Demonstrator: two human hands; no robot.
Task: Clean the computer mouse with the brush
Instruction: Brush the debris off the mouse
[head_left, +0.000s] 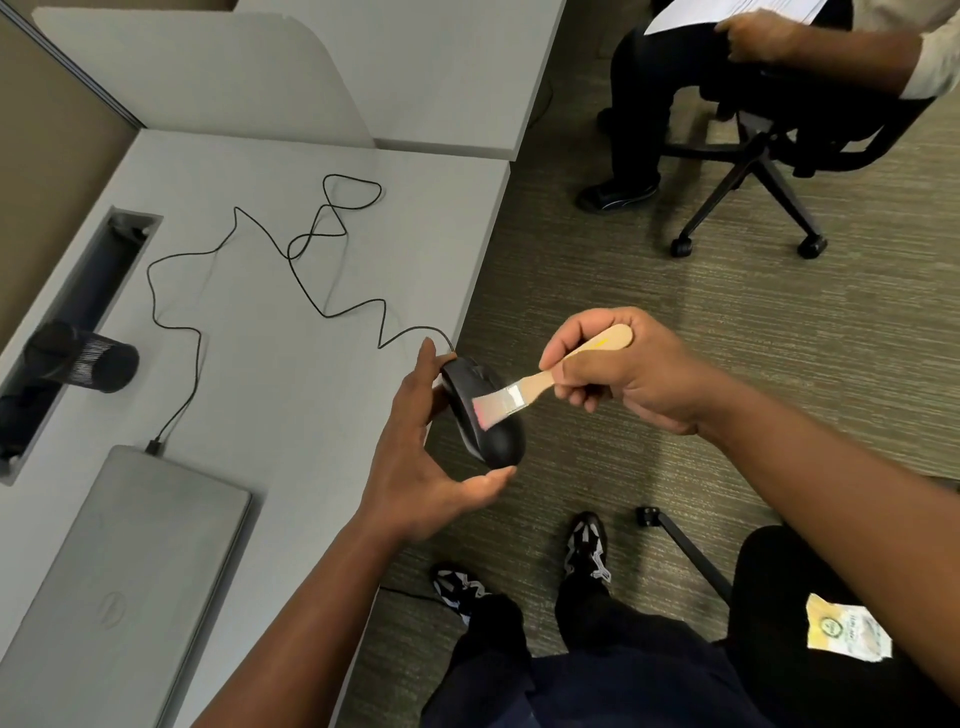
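Note:
A black wired computer mouse (485, 428) is held just past the desk's right edge, gripped between the fingers and thumb of my left hand (421, 457). My right hand (623, 369) grips the wooden handle of a small flat brush (524, 395). The brush's pale bristles rest on the mouse's upper side. The mouse's black cable (291, 260) loops across the grey desk (291, 405) and ends at a plug beside the laptop.
A shut grey laptop (130, 571) lies at the desk's near left. A black mesh cup (85, 356) lies by the cable slot (78, 296). Another person sits on a wheeled office chair (753, 156) at the far right. My legs and shoes are below on the carpet.

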